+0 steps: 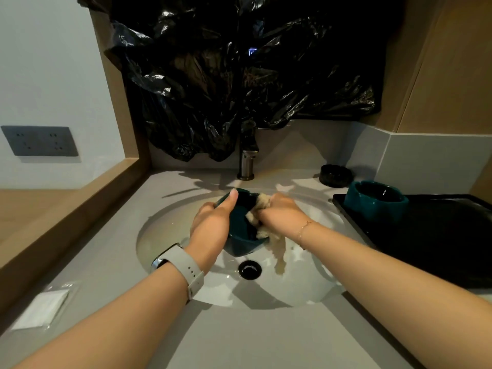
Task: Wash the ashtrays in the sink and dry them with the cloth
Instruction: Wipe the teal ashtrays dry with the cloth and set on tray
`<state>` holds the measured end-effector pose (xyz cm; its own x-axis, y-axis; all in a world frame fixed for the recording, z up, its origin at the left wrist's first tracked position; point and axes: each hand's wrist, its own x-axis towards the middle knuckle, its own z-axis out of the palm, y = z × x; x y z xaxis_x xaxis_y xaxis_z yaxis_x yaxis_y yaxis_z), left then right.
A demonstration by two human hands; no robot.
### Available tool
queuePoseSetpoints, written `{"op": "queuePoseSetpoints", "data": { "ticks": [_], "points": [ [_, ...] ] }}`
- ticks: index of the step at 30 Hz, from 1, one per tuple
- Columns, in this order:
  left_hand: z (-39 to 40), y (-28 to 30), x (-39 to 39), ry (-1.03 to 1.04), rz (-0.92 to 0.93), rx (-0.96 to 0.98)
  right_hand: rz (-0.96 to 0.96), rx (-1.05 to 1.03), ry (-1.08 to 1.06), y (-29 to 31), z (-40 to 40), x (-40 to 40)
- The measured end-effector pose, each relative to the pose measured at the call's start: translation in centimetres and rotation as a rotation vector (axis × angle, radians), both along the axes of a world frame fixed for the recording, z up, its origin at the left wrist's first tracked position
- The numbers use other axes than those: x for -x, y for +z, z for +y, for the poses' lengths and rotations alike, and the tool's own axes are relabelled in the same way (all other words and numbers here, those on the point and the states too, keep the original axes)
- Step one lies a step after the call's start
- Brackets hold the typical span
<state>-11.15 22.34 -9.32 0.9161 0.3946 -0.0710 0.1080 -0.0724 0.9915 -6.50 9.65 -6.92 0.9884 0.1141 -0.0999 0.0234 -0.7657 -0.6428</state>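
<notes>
Left hand grips the dark teal ceramic ashtray tilted over the white oval sink, probably so right hand just beside it can scrub inside with the bunched beige cloth.

Bare forearms, a pale-strapped smartwatch on the left wrist, a thin chain bracelet on the right

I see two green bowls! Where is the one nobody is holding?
In the head view, the second teal ashtray stands on the right, at the back left corner of the black tray, just in front of a black ashtray on the counter.
</notes>
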Motion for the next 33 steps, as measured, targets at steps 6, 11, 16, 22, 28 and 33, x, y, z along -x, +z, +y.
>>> {"op": "queuePoseSetpoints", "data": {
  "ticks": [6, 11, 16, 22, 28, 33],
  "points": [
    [0.5, 0.4, 0.5, 0.031, -0.085, -0.324, 0.186, -0.248, -0.096, -1.6, 1.0, 0.7],
    [0.0, 0.5, 0.6, -0.042, -0.111, -0.241, -0.237, 0.085, 0.027, 1.8, 0.5, 0.1],
    [0.0, 0.7, 0.6, -0.033, -0.117, -0.254, -0.173, -0.032, 0.002, 2.4, 0.3, 0.3],
    [0.9, 1.7, 1.2, 0.142, -0.252, -0.351, 0.246, -0.810, -0.222, -1.1, 3.0, 2.5],
    [1.1, 1.6, 0.9, -0.125, -0.170, -0.092, 0.006, -0.554, -0.233, -0.8, 1.0, 1.4],
    [0.6, 1.9, 1.3, -0.467, 0.020, 0.021, -0.231, 0.020, 0.021, 1.3, -1.3, 1.3]
  ]
}}
